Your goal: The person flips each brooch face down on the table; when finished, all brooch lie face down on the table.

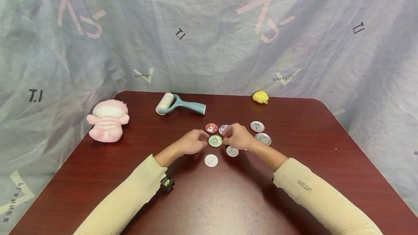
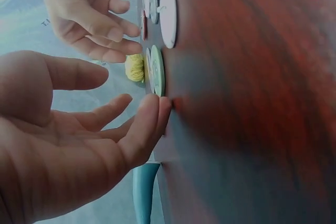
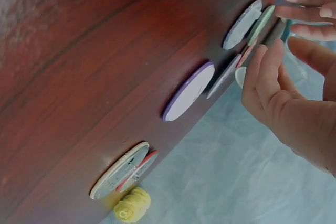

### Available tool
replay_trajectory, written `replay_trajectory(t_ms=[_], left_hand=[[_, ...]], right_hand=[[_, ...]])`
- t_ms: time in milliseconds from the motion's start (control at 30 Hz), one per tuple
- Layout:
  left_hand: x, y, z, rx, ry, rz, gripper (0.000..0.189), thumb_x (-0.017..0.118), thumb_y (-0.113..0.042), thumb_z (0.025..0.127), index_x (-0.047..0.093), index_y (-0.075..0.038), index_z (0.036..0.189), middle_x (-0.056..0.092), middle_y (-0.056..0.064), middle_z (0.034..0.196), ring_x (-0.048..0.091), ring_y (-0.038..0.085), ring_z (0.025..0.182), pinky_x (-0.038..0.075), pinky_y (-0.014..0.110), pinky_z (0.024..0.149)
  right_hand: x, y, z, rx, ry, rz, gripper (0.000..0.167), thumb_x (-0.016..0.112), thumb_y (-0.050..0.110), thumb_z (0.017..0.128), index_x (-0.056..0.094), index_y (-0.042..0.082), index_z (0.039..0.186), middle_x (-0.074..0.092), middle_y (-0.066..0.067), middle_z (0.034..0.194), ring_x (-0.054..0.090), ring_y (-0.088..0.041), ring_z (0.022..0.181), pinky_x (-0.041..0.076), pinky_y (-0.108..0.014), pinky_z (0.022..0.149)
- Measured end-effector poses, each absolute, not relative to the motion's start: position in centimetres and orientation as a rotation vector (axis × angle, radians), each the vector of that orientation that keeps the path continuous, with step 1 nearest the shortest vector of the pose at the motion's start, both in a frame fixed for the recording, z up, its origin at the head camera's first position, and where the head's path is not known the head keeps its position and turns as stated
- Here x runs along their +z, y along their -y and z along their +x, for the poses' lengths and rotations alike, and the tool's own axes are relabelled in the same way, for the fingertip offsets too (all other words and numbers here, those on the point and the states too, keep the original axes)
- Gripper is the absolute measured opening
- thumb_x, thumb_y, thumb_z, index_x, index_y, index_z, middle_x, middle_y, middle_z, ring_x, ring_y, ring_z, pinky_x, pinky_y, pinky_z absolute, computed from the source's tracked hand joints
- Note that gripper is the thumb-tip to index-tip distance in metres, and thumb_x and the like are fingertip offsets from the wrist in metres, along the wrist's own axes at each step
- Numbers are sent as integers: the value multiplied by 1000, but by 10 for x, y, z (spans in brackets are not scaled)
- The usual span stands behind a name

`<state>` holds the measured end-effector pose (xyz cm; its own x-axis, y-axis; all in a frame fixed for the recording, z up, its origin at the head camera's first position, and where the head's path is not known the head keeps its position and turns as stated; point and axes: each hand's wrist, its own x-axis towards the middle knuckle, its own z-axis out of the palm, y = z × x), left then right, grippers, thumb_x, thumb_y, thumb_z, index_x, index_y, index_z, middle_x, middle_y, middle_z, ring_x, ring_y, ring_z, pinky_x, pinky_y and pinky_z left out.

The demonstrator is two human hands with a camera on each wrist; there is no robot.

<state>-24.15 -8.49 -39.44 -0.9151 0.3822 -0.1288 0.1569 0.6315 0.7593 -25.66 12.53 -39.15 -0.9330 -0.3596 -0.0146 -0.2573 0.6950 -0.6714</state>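
A round green pin badge (image 1: 215,141) lies face up on the table between the two hands. At its left edge are the fingertips of my left hand (image 1: 194,142), loosely bent, with the thumb apart from them in the left wrist view. My right hand (image 1: 239,136) hovers at the badge's right side, fingers lightly curved and nothing between them. Behind the green one sit a red badge (image 1: 211,128) and a purple badge (image 1: 223,129), the latter partly covered by the right hand. Two badges show pale backs nearer me: one badge (image 1: 211,160) in front, another badge (image 1: 232,151) below the right hand.
Two more badges, one (image 1: 257,126) behind the other (image 1: 263,139), lie right of the right hand. A blue-handled lint roller (image 1: 189,106) and a yellow yarn-like bundle (image 1: 260,97) are at the back. A pink plush toy (image 1: 109,120) lies on the left.
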Motion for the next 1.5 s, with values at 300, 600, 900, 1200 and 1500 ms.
replay_trajectory(t_ms=[300,600,900,1200,1500], left_hand=[[-397,80,-248,1205,-2525,422,34,58,-2,90,60,6,122,64,12,97,60,17,67,48,25,61],[-396,79,-254,1219,-2520,366,35,56,-2,89,60,6,123,62,8,89,55,14,61,45,23,54],[-398,77,-257,1179,-2542,319,34,56,-2,87,62,5,119,63,8,88,59,14,64,47,23,55],[-401,72,-258,1132,-2569,300,30,59,-4,88,65,3,117,63,6,79,58,14,62,46,23,53],[-404,73,-262,1079,-2603,327,26,61,-7,88,68,2,111,63,5,71,57,12,58,45,23,53]], right_hand=[[-400,-122,-260,-969,-2785,-473,16,73,2,79,69,-2,94,70,-3,78,61,-12,64,52,-26,60],[-399,-113,-265,-908,-2826,-447,19,74,3,78,70,-2,95,72,-4,78,65,-13,72,52,-27,66],[-399,-108,-264,-879,-2801,-385,23,77,6,80,69,-4,100,69,-4,77,63,-13,70,52,-25,64],[-404,-107,-263,-869,-2820,-379,26,80,7,79,68,-5,100,68,-4,72,64,-12,57,53,-24,59],[-405,-105,-263,-882,-2836,-373,23,81,6,78,69,-2,96,66,-3,72,60,-11,53,51,-23,57]])
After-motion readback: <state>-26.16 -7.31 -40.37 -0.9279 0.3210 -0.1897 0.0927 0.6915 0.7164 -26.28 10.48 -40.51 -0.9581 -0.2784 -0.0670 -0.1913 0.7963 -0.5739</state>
